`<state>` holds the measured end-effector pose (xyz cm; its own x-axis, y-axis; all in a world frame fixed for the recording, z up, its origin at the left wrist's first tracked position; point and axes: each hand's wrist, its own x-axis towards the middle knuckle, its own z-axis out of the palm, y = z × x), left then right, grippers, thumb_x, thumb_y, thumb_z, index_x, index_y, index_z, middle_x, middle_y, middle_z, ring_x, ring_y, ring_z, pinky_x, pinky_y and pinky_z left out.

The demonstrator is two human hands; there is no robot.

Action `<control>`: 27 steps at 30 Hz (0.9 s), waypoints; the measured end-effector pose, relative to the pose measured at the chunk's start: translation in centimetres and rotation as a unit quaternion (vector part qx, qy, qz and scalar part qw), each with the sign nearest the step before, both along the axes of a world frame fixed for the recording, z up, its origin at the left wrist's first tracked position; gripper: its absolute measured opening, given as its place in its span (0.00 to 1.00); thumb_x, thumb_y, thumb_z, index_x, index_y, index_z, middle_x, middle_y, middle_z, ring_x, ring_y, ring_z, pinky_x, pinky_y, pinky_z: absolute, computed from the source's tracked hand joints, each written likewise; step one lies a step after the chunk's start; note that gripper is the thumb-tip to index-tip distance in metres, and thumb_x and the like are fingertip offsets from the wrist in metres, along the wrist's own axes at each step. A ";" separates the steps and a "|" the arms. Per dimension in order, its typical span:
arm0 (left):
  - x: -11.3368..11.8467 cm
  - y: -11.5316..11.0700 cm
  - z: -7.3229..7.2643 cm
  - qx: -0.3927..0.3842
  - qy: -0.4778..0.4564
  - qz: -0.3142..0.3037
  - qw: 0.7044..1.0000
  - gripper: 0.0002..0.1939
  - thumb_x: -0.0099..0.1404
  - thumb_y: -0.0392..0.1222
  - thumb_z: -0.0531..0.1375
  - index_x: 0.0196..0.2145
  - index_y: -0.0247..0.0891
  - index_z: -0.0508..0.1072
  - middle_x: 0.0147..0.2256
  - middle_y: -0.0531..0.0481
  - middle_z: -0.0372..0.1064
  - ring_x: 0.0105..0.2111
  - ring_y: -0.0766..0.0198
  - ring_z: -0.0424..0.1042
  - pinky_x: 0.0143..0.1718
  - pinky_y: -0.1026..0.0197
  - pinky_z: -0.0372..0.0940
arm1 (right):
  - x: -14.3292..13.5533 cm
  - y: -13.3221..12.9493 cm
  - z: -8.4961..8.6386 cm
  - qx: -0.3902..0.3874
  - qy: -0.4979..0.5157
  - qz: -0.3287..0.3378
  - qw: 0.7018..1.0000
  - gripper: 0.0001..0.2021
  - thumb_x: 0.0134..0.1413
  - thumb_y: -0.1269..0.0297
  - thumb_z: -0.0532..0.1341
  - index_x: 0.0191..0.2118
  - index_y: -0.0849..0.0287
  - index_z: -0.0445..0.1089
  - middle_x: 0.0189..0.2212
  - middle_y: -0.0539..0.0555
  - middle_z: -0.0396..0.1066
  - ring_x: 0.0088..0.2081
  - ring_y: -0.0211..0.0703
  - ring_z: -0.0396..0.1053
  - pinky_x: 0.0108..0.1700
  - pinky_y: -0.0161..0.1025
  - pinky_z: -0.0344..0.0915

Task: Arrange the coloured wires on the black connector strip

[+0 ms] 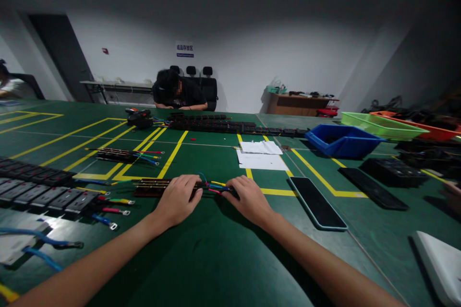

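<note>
In front of me lies a dark strip assembly (148, 187) with rows of brass-coloured metal along its top. My left hand (177, 200) is closed over its right end, hiding part of it. Red, yellow and blue wires (216, 188) run out of that end towards my right hand (248, 200). The fingers of the right hand are closed around the wires, and the wire tips are hidden beneath them. A similar strip bundle (117, 154) with coloured wires and ring terminals lies farther back on the left.
Rows of black socket strips (46, 196) with lugged wires lie on the left. A phone (317, 204), white papers (261, 156), a blue bin (342, 141) and a green basket (382, 126) are on the right. A co-worker (178, 91) sits across the green table (187, 264).
</note>
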<state>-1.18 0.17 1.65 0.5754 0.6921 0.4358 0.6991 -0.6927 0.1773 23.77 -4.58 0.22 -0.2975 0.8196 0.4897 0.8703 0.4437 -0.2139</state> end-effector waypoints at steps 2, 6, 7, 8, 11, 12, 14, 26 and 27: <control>0.0 0.0 0.0 0.000 0.000 0.001 1.000 0.15 0.73 0.46 0.53 0.52 0.38 0.70 0.51 0.42 0.72 0.51 0.52 0.70 0.54 0.47 0.64 | 0.0 -0.1 0.1 0.008 0.001 -0.003 1.000 0.07 0.64 0.59 0.62 0.42 0.56 0.70 0.38 0.55 0.72 0.41 0.48 0.68 0.42 0.43 0.64; 0.0 0.0 -0.1 -0.001 0.002 0.002 1.000 0.16 0.73 0.46 0.53 0.53 0.37 0.70 0.51 0.42 0.72 0.52 0.52 0.70 0.55 0.47 0.64 | 0.1 -0.1 -0.1 0.033 0.015 0.021 0.999 0.07 0.66 0.60 0.61 0.39 0.56 0.73 0.42 0.57 0.71 0.44 0.48 0.67 0.45 0.45 0.66; 0.0 0.1 -0.2 -0.002 0.003 0.002 1.000 0.16 0.73 0.46 0.53 0.53 0.37 0.70 0.51 0.42 0.72 0.52 0.52 0.70 0.55 0.47 0.64 | 0.2 0.0 -0.3 0.042 0.017 0.031 0.998 0.08 0.67 0.60 0.60 0.38 0.56 0.74 0.43 0.57 0.71 0.44 0.48 0.67 0.46 0.45 0.66; 0.0 0.1 -0.2 -0.002 0.003 0.002 1.000 0.16 0.73 0.46 0.53 0.53 0.37 0.70 0.51 0.42 0.72 0.52 0.52 0.70 0.55 0.46 0.63 | 0.3 0.1 -0.4 0.050 0.019 0.041 0.998 0.09 0.67 0.60 0.59 0.37 0.56 0.75 0.44 0.57 0.71 0.44 0.47 0.67 0.46 0.45 0.66; 0.0 0.1 -0.2 -0.003 0.007 0.003 1.000 0.16 0.73 0.46 0.53 0.52 0.37 0.70 0.51 0.42 0.72 0.52 0.52 0.70 0.55 0.46 0.63 | 0.4 0.2 -0.7 0.060 0.021 0.058 0.996 0.11 0.68 0.60 0.58 0.37 0.56 0.76 0.44 0.57 0.71 0.44 0.47 0.68 0.46 0.46 0.67; 0.0 0.2 -0.2 -0.001 0.007 0.004 1.000 0.16 0.73 0.46 0.53 0.52 0.37 0.70 0.51 0.42 0.72 0.52 0.52 0.70 0.55 0.46 0.63 | 0.4 0.2 -0.6 0.060 0.023 0.058 0.996 0.11 0.68 0.60 0.58 0.37 0.56 0.75 0.43 0.57 0.71 0.43 0.47 0.68 0.46 0.46 0.67; 0.0 0.2 -0.2 0.001 0.005 0.003 1.000 0.16 0.72 0.45 0.53 0.52 0.37 0.70 0.51 0.42 0.72 0.52 0.52 0.70 0.55 0.46 0.64 | 0.3 0.2 -0.5 0.053 0.032 0.051 0.997 0.09 0.68 0.61 0.58 0.38 0.57 0.74 0.42 0.57 0.72 0.43 0.47 0.68 0.45 0.45 0.67; -0.1 0.1 -0.1 0.003 0.002 0.002 1.000 0.16 0.72 0.45 0.53 0.52 0.37 0.70 0.50 0.42 0.73 0.51 0.52 0.70 0.53 0.47 0.64 | 0.3 0.2 -0.4 0.066 0.038 0.053 0.996 0.13 0.68 0.61 0.57 0.34 0.56 0.75 0.40 0.56 0.74 0.44 0.48 0.67 0.46 0.46 0.67; -0.1 0.1 -0.1 0.002 0.003 0.002 1.000 0.16 0.72 0.45 0.53 0.52 0.37 0.70 0.50 0.42 0.73 0.51 0.52 0.70 0.53 0.47 0.64 | 0.3 0.2 -0.5 0.065 0.037 0.052 0.996 0.13 0.68 0.60 0.57 0.34 0.56 0.75 0.41 0.56 0.74 0.44 0.48 0.67 0.46 0.47 0.67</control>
